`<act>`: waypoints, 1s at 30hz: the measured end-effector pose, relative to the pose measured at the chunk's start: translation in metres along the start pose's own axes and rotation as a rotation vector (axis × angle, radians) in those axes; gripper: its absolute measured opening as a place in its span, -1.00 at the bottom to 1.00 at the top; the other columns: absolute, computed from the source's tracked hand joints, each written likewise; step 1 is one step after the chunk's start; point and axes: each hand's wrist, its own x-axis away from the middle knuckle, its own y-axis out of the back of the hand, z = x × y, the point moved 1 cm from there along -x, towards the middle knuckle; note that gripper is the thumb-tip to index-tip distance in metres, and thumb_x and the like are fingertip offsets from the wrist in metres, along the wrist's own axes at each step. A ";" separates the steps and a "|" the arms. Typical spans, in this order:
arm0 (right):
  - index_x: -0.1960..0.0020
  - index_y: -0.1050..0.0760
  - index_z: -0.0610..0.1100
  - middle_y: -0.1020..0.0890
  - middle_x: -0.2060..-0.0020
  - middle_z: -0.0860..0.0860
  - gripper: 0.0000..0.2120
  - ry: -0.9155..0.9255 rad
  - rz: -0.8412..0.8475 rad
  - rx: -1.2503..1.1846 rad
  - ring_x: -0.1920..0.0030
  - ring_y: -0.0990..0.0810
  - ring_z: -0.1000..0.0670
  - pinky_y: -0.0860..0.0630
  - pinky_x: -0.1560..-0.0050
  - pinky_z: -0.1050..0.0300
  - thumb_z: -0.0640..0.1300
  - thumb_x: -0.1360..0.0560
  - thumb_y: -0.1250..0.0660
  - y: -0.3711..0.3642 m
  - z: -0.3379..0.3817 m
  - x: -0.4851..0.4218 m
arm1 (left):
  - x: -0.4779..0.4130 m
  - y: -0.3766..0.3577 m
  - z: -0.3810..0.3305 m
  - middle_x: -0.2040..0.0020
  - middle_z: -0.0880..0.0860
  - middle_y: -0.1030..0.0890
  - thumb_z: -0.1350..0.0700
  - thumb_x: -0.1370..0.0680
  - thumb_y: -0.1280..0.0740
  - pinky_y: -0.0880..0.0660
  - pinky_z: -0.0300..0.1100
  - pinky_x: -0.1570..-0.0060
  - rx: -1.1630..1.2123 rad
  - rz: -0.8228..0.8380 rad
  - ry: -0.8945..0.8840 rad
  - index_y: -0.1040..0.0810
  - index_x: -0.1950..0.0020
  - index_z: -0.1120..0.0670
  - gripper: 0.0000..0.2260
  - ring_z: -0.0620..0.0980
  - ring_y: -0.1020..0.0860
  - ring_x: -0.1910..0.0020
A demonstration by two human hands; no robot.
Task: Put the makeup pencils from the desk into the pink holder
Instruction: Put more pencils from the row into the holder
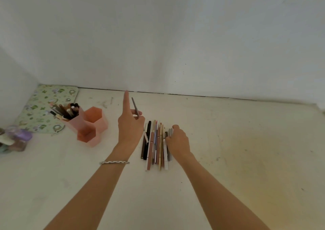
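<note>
The left hand (131, 124) pinches 1 grey pencil (135, 107), index finger raised; a loose hold could drop it short of the pink holder (88, 126) at far left. The right hand (177, 140) closes on the right edge of the pencil row (154, 145) on the counter (228, 150), and may scatter neighbours.

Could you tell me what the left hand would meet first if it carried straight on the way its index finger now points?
Probably the wall. The left hand, holding a grey pencil, points away across bare desk; the holder stands off to the left of that line. Depth is uncertain.
</note>
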 end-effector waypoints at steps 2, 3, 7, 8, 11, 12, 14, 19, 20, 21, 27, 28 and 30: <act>-0.44 -0.29 -0.17 -0.52 -0.21 -0.15 -0.55 0.012 -0.031 -0.091 -0.15 -0.55 -0.14 -0.46 -0.07 0.09 -0.22 -0.57 -0.24 0.009 0.000 -0.002 | 0.001 0.008 -0.010 0.10 0.03 -0.56 0.37 -0.55 -0.31 -0.64 -0.18 0.24 0.001 -0.003 -0.042 -0.19 -0.56 -0.15 -0.30 0.10 -0.65 0.16; -0.46 -0.29 -0.16 -0.52 -0.22 -0.14 -0.52 0.020 -0.072 -0.151 -0.15 -0.55 -0.13 -0.48 -0.09 0.10 -0.21 -0.56 -0.26 0.016 0.003 -0.004 | 0.000 0.018 -0.018 0.10 0.02 -0.56 0.36 -0.55 -0.31 -0.66 -0.09 0.17 -0.003 -0.028 -0.083 -0.24 -0.52 -0.14 -0.35 0.09 -0.65 0.14; -0.29 -0.43 -0.15 -0.58 -0.04 -0.15 -0.64 0.051 -0.257 -0.415 0.14 -0.59 -0.04 -0.52 0.22 0.20 -0.19 -0.50 -0.34 0.053 0.033 -0.017 | -0.019 0.094 -0.049 0.11 -0.07 -0.58 0.19 -0.62 -0.26 -0.64 -0.15 0.17 -0.047 -0.322 -0.378 -0.32 -0.44 -0.11 -0.59 -0.06 -0.68 0.20; -0.25 -0.44 -0.14 -0.59 -0.01 -0.14 -0.67 0.058 -0.267 -0.507 0.19 -0.58 -0.02 -0.50 0.30 0.24 -0.19 -0.50 -0.34 0.060 0.047 -0.018 | -0.025 0.119 -0.056 0.11 -0.09 -0.59 0.14 -0.63 -0.23 -0.63 -0.19 0.18 -0.068 -0.420 -0.446 -0.33 -0.40 -0.15 -0.63 -0.11 -0.68 0.22; -0.22 -0.43 -0.13 -0.63 0.11 -0.16 -0.72 0.111 -0.246 -0.754 0.29 -0.55 0.00 -0.49 0.33 0.23 -0.22 -0.52 -0.31 0.070 0.088 -0.016 | -0.036 0.174 -0.060 0.13 -0.14 -0.59 0.11 -0.63 -0.18 -0.63 -0.23 0.15 -0.110 -0.606 -0.531 -0.30 -0.34 -0.25 -0.66 -0.18 -0.68 0.23; -0.23 -0.42 -0.12 -0.63 0.15 -0.17 -0.71 0.141 -0.232 -0.806 0.29 -0.55 0.00 -0.51 0.29 0.19 -0.24 -0.52 -0.30 0.068 0.103 -0.013 | -0.038 0.185 -0.056 0.13 -0.14 -0.59 0.11 -0.64 -0.18 -0.63 -0.21 0.13 -0.129 -0.624 -0.520 -0.30 -0.34 -0.24 -0.66 -0.19 -0.68 0.23; -0.24 -0.38 -0.10 -0.62 0.18 -0.17 -0.68 0.193 -0.211 -0.883 0.28 -0.57 0.00 -0.55 0.22 0.17 -0.27 -0.52 -0.30 0.063 0.129 -0.006 | -0.041 0.193 -0.043 0.11 -0.09 -0.62 0.10 -0.65 -0.18 -0.62 -0.18 0.09 -0.181 -0.610 -0.477 -0.31 -0.39 -0.17 -0.67 -0.13 -0.68 0.21; -0.15 -0.36 -0.05 -0.63 0.15 -0.19 -0.73 0.317 -0.166 -0.939 0.25 -0.58 -0.01 -0.57 0.24 0.18 -0.31 -0.52 -0.29 0.044 0.177 0.010 | -0.048 0.198 -0.014 0.07 0.03 -0.67 0.15 -0.65 -0.21 -0.56 -0.17 -0.01 -0.273 -0.569 -0.434 -0.35 -0.40 -0.04 -0.68 -0.06 -0.65 0.09; -0.15 -0.36 -0.05 -0.63 0.15 -0.19 -0.73 0.339 -0.159 -0.926 0.25 -0.58 -0.02 -0.58 0.23 0.16 -0.30 -0.53 -0.29 0.040 0.185 0.012 | -0.048 0.199 -0.009 0.06 0.05 -0.67 0.15 -0.64 -0.22 -0.55 -0.15 -0.02 -0.291 -0.550 -0.426 -0.40 -0.37 -0.01 -0.71 -0.04 -0.64 0.07; -0.16 -0.36 -0.05 -0.63 0.16 -0.19 -0.73 0.357 -0.158 -0.916 0.24 -0.58 -0.03 -0.59 0.22 0.13 -0.30 -0.53 -0.29 0.037 0.192 0.014 | -0.047 0.199 -0.006 0.05 0.07 -0.68 0.14 -0.63 -0.23 -0.54 -0.11 -0.06 -0.353 -0.525 -0.432 -0.49 -0.31 0.04 -0.74 0.01 -0.63 0.04; -0.20 -0.34 -0.02 -0.62 0.21 -0.06 -0.71 0.575 -0.189 -0.850 0.24 -0.63 0.10 -0.55 0.27 0.31 -0.27 -0.56 -0.29 0.009 0.236 0.027 | -0.037 0.206 0.001 -0.17 0.14 -0.64 0.09 -0.65 -0.18 -0.33 0.03 -0.29 -0.733 -0.590 -0.510 -0.72 0.01 0.17 -0.68 0.20 -0.50 -0.25; -0.20 -0.33 -0.01 -0.62 0.19 -0.02 -0.71 0.640 -0.197 -0.829 0.22 -0.62 0.15 -0.53 0.23 0.36 -0.27 -0.56 -0.29 0.002 0.244 0.031 | -0.037 0.211 -0.002 -0.15 0.13 -0.64 0.11 -0.66 -0.14 -0.30 -0.05 -0.28 -0.674 -0.639 -0.518 -0.69 -0.05 0.17 -0.67 0.16 -0.50 -0.23; -0.22 -0.31 0.00 -0.59 0.15 0.06 -0.69 0.744 -0.190 -0.748 0.16 -0.61 0.16 -0.55 0.13 0.33 -0.26 -0.57 -0.27 -0.014 0.256 0.037 | -0.036 0.217 -0.010 -0.10 0.12 -0.64 0.16 -0.67 -0.11 -0.27 -0.18 -0.26 -0.551 -0.675 -0.559 -0.64 -0.10 0.19 -0.70 0.07 -0.47 -0.18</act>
